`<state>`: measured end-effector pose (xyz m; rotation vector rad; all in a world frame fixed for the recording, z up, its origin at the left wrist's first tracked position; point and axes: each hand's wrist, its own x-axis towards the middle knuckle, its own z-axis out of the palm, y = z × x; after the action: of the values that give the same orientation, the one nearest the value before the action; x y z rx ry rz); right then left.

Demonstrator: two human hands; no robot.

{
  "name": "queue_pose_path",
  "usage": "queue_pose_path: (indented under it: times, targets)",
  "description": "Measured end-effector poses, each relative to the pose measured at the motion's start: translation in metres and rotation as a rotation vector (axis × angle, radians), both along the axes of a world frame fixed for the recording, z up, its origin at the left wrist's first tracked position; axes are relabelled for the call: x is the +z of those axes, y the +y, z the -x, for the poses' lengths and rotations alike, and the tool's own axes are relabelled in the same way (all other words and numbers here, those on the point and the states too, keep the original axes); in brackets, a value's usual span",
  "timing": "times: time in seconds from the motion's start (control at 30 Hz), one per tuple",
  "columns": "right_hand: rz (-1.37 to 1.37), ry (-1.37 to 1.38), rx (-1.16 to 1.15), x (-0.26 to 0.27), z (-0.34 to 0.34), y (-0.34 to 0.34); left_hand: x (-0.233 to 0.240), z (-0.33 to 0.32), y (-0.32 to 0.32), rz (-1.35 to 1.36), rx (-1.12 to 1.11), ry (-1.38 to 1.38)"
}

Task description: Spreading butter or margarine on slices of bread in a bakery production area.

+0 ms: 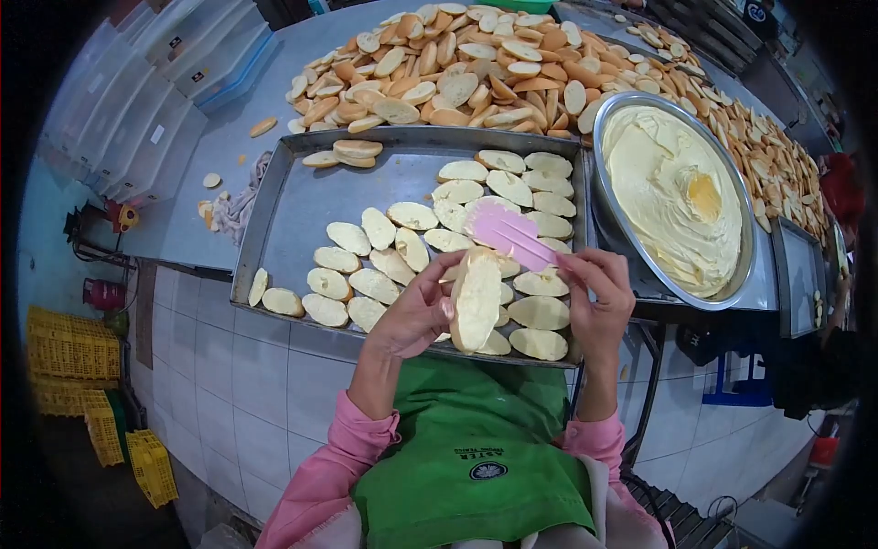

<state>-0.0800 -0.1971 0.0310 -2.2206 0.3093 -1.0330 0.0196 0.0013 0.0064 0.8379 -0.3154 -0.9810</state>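
My left hand holds a bread slice coated with pale cream, over the near side of a metal baking tray. In my right hand is a pink plastic spatula, gripped near its narrow end; its broad blade lies beyond the slice. Many cream-coated slices cover the right and near parts of the tray. A few bread slices are stacked at its far left. Right of the tray stands a metal bowl of pale cream, with a yellower patch on top.
A large heap of bread slices lies beyond the tray. Stacked clear plastic boxes stand at the left, near a crumpled cloth. Another tray is at the right, near a person's arm. Yellow crates are on the left.
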Motion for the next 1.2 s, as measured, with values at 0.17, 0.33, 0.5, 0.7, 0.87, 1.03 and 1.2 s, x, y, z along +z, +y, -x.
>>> queue_pose_path:
  times: [0.17, 0.33, 0.5, 0.7, 0.87, 1.03, 1.2]
  targets:
    - [-0.687, 0.089, 0.245, -0.007, 0.027, -0.016, -0.001, -0.008, 0.005, 0.029, 0.041, -0.064]
    - [-0.685, 0.383, 0.526, 0.007, 0.04, -0.013, 0.003, -0.015, 0.006, 0.006, 0.049, -0.072]
    - [-0.65, 0.445, 0.508, 0.0, 0.04, -0.017, 0.004, -0.018, 0.008, -0.021, 0.011, -0.168]
    - [-0.307, 0.315, 0.305, 0.009, 0.033, -0.008, 0.023, -0.024, 0.008, -0.366, -0.066, -0.183]
    - [-0.456, 0.02, 0.124, -0.028, 0.019, 0.006, 0.007, -0.015, 0.003, -0.025, 0.036, -0.098]
    - [-0.593, -0.013, 0.124, -0.047, 0.003, 0.03, -0.004, -0.013, 0.003, 0.216, 0.008, 0.065]
    - [-0.552, 0.001, 0.212, -0.048, 0.014, 0.028, 0.004, -0.038, 0.016, 0.02, 0.196, 0.012]
